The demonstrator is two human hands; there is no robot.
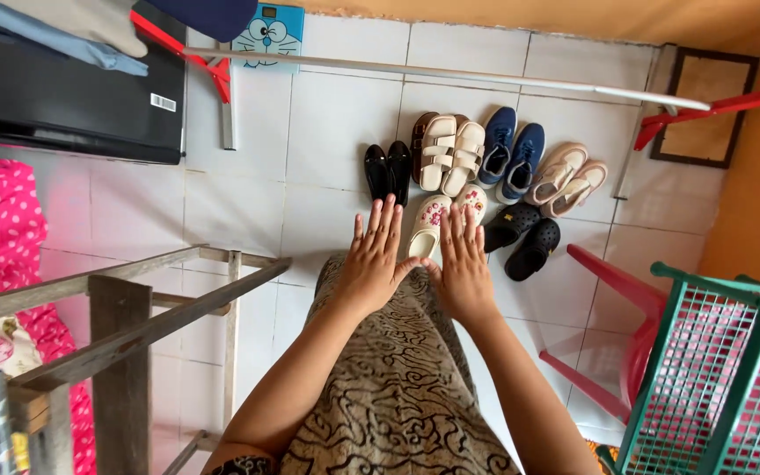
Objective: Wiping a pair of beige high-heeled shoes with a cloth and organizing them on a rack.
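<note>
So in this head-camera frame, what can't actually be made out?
- White floral clogs: partly hidden behind the left hand and right hand; whether either hand touches them cannot be told.
- Red plastic chair: partly hidden behind the green wire basket, which the right and bottom edges cut off.
- Black box: cut off by the left edge.
- Wooden frame: runs off the bottom and left edges.

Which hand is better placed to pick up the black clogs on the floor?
Probably the right hand: the black clogs lie just to its right, while the left hand is farther away.
</note>
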